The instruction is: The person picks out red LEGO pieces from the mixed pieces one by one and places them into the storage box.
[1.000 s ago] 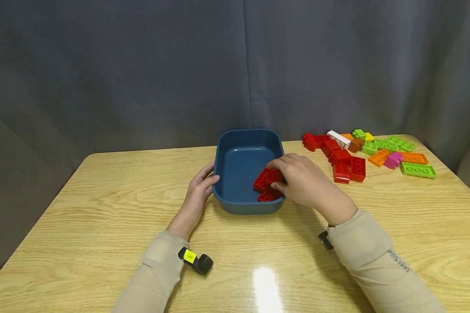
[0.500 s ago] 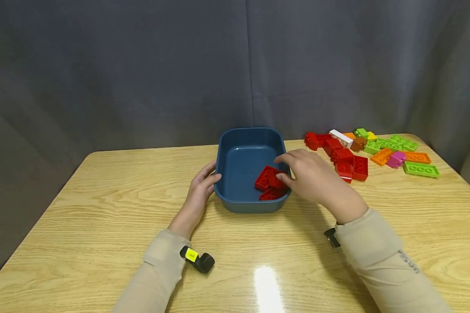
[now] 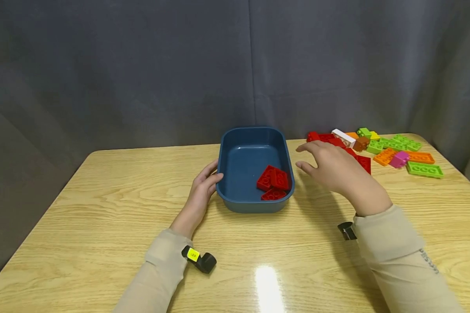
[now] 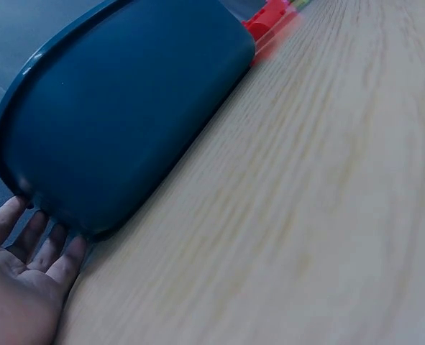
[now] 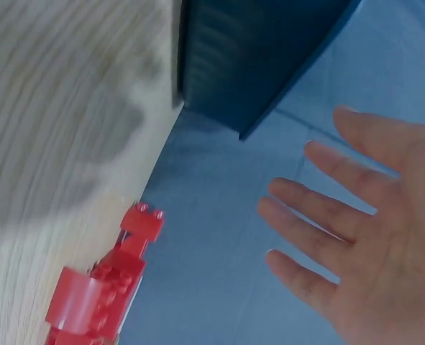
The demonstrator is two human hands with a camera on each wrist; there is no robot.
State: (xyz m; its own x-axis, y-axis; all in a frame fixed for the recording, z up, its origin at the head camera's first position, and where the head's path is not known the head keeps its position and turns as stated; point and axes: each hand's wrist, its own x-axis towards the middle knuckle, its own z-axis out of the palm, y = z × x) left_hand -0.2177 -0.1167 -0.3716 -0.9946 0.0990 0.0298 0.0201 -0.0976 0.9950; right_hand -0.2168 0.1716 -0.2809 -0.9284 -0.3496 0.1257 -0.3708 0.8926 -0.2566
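A dark blue plastic bin (image 3: 235, 150) stands on the table with several red toy building bricks (image 3: 280, 179) bunched in its near right corner. My left hand (image 3: 199, 191) rests against the bin's left side, thumb at the rim. In the left wrist view its fingers (image 4: 48, 248) reach fairly straight to the outer wall. To the right of the bin, my right hand (image 3: 333, 167) is raised with its fingers loosely extended and nothing held. It partly covers the red bricks (image 3: 364, 163) on the table behind it. The right wrist view shows the bare palm.
Loose bricks lie at the back right of the wooden table (image 3: 121, 208): a white brick (image 3: 343, 138), a brown brick (image 3: 361, 143), a pink brick (image 3: 399, 159), and several orange and green ones, including a long green brick (image 3: 424, 170). A dark curtain (image 3: 160, 78) hangs behind the table.
My right hand has let go of a red brick in the bin and moved out to the right, over the table. The left hand has stayed at the bin's side.
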